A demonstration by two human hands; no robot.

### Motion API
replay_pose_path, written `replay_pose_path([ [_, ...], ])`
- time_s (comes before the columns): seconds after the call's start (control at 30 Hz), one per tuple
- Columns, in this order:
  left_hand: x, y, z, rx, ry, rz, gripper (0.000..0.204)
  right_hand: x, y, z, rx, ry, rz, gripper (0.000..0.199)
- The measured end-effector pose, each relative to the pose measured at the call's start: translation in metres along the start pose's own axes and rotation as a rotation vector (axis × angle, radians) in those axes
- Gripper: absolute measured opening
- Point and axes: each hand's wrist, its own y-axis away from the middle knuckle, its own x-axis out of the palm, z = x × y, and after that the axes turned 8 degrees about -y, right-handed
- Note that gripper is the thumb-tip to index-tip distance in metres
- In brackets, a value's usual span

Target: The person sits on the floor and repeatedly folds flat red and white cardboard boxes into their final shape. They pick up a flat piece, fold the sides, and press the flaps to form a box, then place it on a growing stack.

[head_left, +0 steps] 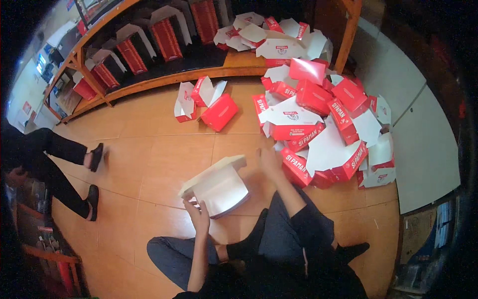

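Note:
On the floor before my crossed legs lies a stack of flat carton blanks (221, 192), white inner side up, with a folded-looking flap along its far left edge. My left hand (198, 215) is at the stack's near left corner, thumb and fingers apart and touching its edge. To the right of the stack, my right hand (269, 163) is raised over the floor, smeared by motion, so its fingers cannot be made out. Closest to it is a heap of folded red and white food boxes (314, 99).
Three more boxes (220, 112) lie ahead on the floor. Behind, a wooden shelf (184, 75) holds rows of nested red boxes (168, 39) and a loose pile (281, 47). A white cabinet panel (430, 149) stands at right. Another person's legs (67, 172) are at left.

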Motion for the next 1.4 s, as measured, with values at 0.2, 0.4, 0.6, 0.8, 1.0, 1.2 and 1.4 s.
replay_pose_path([
  [0.2,-0.026,0.009,-0.025,0.127,-0.173,0.173,0.059,0.014,-0.08,-0.014,0.198,-0.011,0.004,0.045],
  [0.4,-0.04,0.012,-0.022,0.151,-0.123,0.15,0.065,-0.056,-0.061,-0.01,0.218,-0.037,-0.007,0.035],
  [0.6,-0.038,0.018,-0.009,0.042,-0.02,0.101,0.047,-0.16,0.014,-0.018,0.034,-0.172,-0.233,0.043],
  [0.8,-0.036,0.021,-0.006,0.067,0.064,0.037,0.042,-0.114,0.071,-0.02,-0.283,-0.428,0.072,0.04],
  [1.0,-0.029,0.024,0.014,0.077,0.069,0.016,0.039,-0.032,0.081,0.057,-0.619,-0.348,0.469,0.04],
  [1.2,-0.018,0.025,0.036,0.049,0.096,-0.056,0.029,0.011,0.046,0.088,-0.367,0.071,0.671,0.035],
  [1.4,-0.025,0.03,0.019,0.007,0.007,0.008,0.025,0.047,0.027,0.058,-0.644,-0.017,0.244,0.028],
])
